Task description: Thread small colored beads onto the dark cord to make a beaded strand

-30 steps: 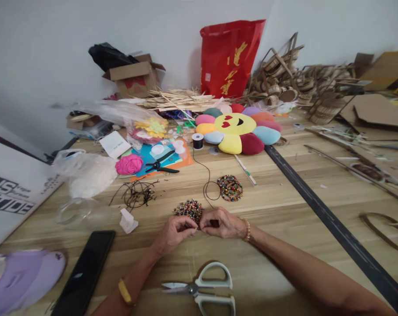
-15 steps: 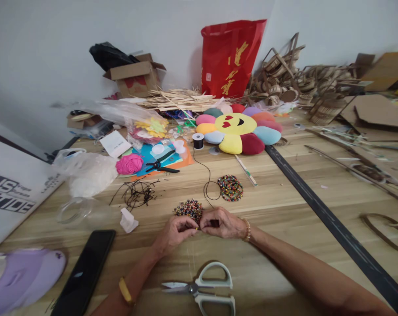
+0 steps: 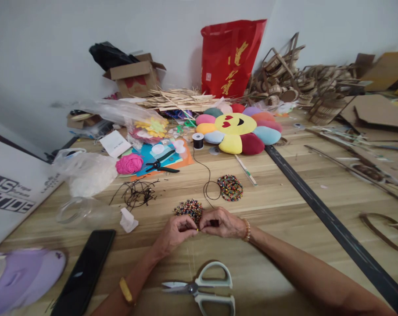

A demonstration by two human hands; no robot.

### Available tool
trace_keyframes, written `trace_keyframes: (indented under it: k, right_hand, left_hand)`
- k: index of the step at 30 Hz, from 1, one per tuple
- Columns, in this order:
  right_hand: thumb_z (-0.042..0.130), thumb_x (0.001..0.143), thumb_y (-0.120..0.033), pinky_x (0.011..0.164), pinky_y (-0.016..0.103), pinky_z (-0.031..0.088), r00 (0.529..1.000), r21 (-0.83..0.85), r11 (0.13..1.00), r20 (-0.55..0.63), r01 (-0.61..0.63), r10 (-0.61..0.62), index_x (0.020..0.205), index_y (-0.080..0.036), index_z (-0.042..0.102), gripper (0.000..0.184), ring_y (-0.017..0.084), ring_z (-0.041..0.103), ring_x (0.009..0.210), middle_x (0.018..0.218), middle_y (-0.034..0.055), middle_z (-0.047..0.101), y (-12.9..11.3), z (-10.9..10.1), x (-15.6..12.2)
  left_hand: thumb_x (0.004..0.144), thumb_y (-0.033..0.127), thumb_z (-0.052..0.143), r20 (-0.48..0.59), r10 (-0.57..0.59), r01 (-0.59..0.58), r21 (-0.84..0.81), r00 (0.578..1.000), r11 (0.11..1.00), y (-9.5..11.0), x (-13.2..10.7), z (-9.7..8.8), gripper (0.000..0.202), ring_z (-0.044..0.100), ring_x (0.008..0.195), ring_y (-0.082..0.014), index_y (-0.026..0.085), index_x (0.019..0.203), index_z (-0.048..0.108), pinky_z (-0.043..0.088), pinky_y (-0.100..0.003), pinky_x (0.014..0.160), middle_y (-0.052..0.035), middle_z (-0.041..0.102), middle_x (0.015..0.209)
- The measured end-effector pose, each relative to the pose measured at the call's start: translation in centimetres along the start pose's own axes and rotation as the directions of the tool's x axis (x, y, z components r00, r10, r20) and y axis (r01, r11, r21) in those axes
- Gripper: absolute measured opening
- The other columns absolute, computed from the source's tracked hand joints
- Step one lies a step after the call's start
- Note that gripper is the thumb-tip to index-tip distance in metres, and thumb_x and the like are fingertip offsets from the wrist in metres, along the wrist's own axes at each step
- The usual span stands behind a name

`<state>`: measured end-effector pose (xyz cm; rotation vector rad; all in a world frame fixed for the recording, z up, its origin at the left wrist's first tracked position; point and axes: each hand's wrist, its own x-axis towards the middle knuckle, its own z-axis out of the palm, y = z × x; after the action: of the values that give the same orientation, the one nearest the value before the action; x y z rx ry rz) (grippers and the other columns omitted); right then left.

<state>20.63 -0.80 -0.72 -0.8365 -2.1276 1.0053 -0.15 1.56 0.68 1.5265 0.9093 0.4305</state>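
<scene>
My left hand [image 3: 175, 232] and my right hand [image 3: 221, 223] meet fingertip to fingertip on the wooden table [image 3: 284, 206], both pinched closed. Between them is a small bead on a black cord [image 3: 208, 175] that runs back to a black spool [image 3: 198, 141]. A pile of coloured beads [image 3: 188, 209] lies just beyond my left fingers. A finished ring of coloured beads [image 3: 230, 188] rests farther out to the right. White-handled scissors [image 3: 205, 289] lie near the table's front edge, below my hands.
A black phone [image 3: 85, 272] lies front left, a purple object [image 3: 24, 276] beside it. Cut black cord scraps [image 3: 136, 193], black pliers [image 3: 161, 164], a pink flower [image 3: 129, 164], a flower cushion [image 3: 238, 131] and a red bag [image 3: 230, 57] sit behind. A black strip [image 3: 324, 217] crosses right.
</scene>
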Motion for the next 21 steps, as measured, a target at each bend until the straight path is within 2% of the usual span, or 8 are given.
trace_keyframes:
  k: [11, 17, 21]
  right_hand:
    - [0.06, 0.085, -0.027, 0.06, 0.021, 0.042, 1.0, -0.021, 1.0, -0.006, -0.009, 0.008, 0.085, -0.013, 0.064, 0.015, 0.012, 0.053, 0.064, 0.074, 0.0035, 0.062, -0.36, 0.06, -0.01]
    - [0.055, 0.09, -0.031, 0.06, 0.022, 0.039, 0.996, -0.131, 0.987, -0.009, 0.089, -0.091, 0.083, -0.014, 0.061, 0.019, 0.013, 0.051, 0.065, 0.072, 0.0035, 0.059, -0.5, 0.31, 0.03]
    - [0.052, 0.091, -0.028, 0.059, 0.022, 0.038, 0.994, -0.18, 0.978, -0.004, 0.109, -0.112, 0.083, -0.015, 0.06, 0.018, 0.012, 0.05, 0.063, 0.071, 0.0029, 0.058, -0.41, 0.53, -0.01]
  left_hand:
    - [0.07, 0.024, 0.066, -0.006, 0.046, -0.046, 0.09, 0.999, 0.995, -0.12, -0.09, -0.03, 0.012, 0.049, 0.056, -0.0105, 0.013, 0.068, 0.066, 0.038, -0.02, 0.054, 0.0, 0.061, 0.061]
    - [0.073, 0.024, 0.064, 0.01, 0.081, -0.082, 0.158, 0.997, 0.984, 0.17, -0.14, -0.06, 0.014, 0.05, 0.057, -0.0109, 0.012, 0.067, 0.066, 0.038, -0.02, 0.055, -0.0004, 0.061, 0.061]
    - [0.074, 0.025, 0.063, 0.015, 0.082, -0.083, 0.159, 0.997, 0.984, 0.08, -0.11, -0.05, 0.014, 0.051, 0.059, -0.0114, 0.011, 0.069, 0.066, 0.039, -0.02, 0.056, -0.0009, 0.061, 0.063]
